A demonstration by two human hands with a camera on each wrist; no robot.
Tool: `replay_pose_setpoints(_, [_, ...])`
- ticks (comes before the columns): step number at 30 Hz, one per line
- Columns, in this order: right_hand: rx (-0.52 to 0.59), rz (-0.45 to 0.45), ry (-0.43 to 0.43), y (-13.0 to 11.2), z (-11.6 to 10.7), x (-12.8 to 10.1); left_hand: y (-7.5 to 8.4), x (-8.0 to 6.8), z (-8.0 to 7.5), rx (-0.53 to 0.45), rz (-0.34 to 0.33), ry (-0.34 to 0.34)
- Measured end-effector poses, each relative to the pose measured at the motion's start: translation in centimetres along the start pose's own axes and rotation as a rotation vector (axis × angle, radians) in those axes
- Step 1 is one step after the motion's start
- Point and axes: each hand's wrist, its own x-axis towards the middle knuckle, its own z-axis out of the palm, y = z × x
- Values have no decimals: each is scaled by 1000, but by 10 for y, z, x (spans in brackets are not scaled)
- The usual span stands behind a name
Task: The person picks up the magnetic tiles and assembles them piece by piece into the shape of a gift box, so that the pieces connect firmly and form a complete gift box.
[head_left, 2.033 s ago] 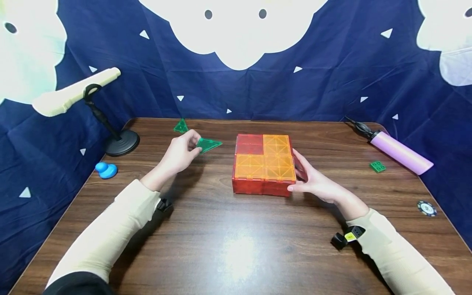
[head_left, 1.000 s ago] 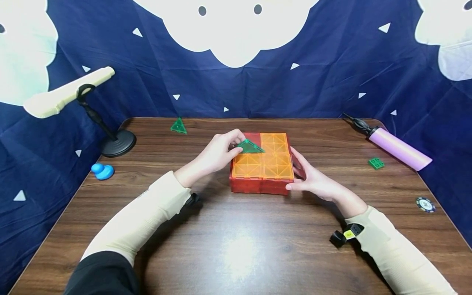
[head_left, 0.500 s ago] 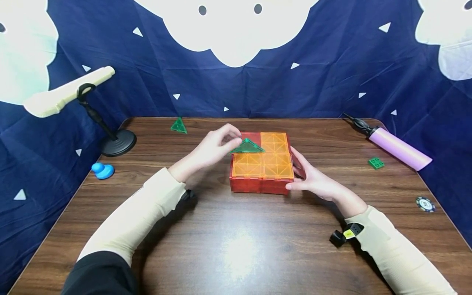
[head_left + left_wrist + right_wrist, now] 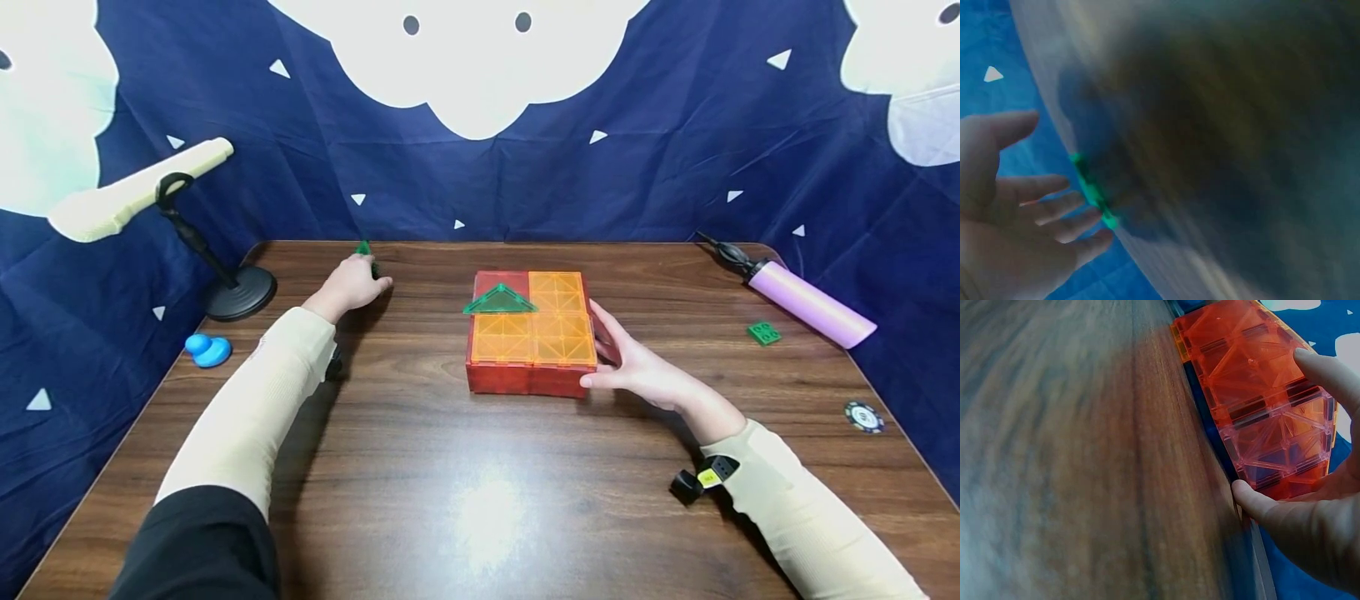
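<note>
My left hand (image 4: 351, 286) reaches to the back left of the table, by a green triangular magnetic tile (image 4: 363, 248) that it partly hides. In the left wrist view its fingers (image 4: 1054, 203) are spread, close to the blurred green tile (image 4: 1094, 190); contact cannot be told. At the centre stands a low box of red magnetic tiles (image 4: 525, 379) with orange square tiles (image 4: 502, 337) on top. Another green triangular tile (image 4: 501, 299) lies on its red back-left square. My right hand (image 4: 637, 367) holds the box's right side, thumb at the front corner.
A black stand (image 4: 242, 292) with a cream-sleeved object (image 4: 142, 190) is at the left, near a blue knobbed piece (image 4: 208, 350). On the right lie a pink-purple cylinder (image 4: 813, 304), a green toy brick (image 4: 764, 333) and a poker chip (image 4: 864, 417). A blue cloth hangs behind.
My left hand carried the green triangular tile onto the box, let go of it there, then moved away left to the other green tile. The right hand stays on the box.
</note>
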Motion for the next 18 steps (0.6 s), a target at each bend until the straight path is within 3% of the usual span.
replay_pose_setpoints(4, [3, -5, 1, 0, 0, 1, -5, -3, 2, 101, 30, -77])
replay_pose_setpoints(13, [-2, -13, -8, 1, 0, 1, 17, -41, 10, 34, 191, -97])
replay_pose_setpoints(18, [-4, 3, -4, 2, -1, 1, 30, -56, 15, 39, 224, -83])
